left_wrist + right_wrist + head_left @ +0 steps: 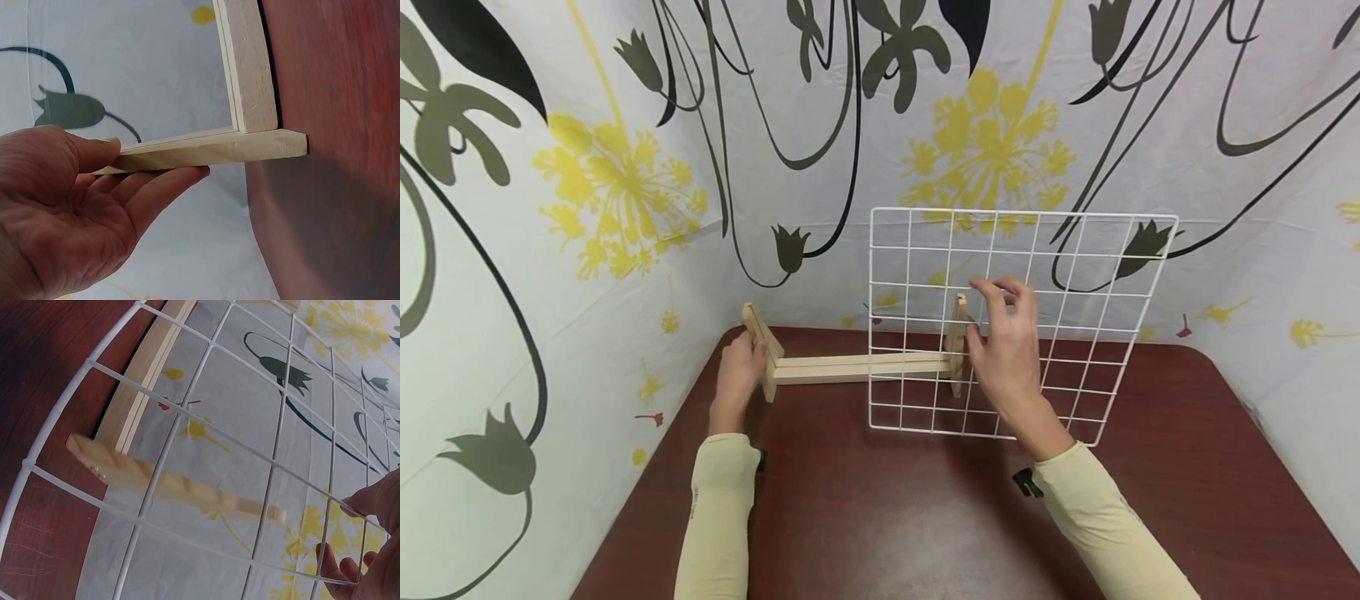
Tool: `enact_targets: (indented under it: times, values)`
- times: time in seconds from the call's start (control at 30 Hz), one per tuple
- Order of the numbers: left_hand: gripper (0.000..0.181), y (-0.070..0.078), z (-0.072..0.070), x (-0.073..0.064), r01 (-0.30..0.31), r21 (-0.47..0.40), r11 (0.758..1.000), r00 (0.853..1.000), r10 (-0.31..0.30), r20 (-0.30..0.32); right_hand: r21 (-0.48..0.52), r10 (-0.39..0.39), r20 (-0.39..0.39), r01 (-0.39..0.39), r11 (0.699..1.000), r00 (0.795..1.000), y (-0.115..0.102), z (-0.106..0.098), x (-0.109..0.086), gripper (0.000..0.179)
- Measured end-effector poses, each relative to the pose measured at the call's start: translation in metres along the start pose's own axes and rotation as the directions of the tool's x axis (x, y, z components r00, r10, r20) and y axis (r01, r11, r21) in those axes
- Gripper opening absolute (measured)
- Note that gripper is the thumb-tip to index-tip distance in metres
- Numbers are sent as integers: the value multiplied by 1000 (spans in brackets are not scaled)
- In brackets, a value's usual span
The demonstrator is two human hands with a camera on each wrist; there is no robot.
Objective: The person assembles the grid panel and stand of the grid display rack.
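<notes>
a pale wooden frame point(823, 369) stands on the dark red counter point(880, 517) near a flowered backdrop point(820, 192), its left upright point(212, 149) pinched between the thumb and fingers of the left hand point(739, 371). the right hand point(1009, 354) pinches the wires of a white grid point(1065, 292) between thumb and curled fingers, holding it in front of the frame's right upright point(957, 337), which shows through the mesh.
</notes>
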State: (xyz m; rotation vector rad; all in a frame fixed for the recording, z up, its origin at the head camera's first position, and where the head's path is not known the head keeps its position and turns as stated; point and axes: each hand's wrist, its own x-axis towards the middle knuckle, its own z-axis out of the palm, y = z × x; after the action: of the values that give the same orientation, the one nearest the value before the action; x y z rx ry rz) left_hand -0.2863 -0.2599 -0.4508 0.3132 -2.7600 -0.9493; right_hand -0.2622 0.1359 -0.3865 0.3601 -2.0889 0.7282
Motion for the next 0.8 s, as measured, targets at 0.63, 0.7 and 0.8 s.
enact_targets:
  times: [0.63, 0.7, 0.8]
  values:
    - [38, 60, 57, 3, -15, -17, 1000, 1000, 16, 19, -35, 20, -33, -21, 999, 999, 7, -6, -3, 52]
    - [37, 69, 64, 4, -24, 6, 1000, 1000, 24, 17, -35, 16, -46, -18, 999, 999, 8, -6, -3, 52]
    - [35, 82, 75, 4, -38, 31, 999, 999, 37, 22, -34, 16, -62, -18, 999, 998, 10, -7, -3, 52]
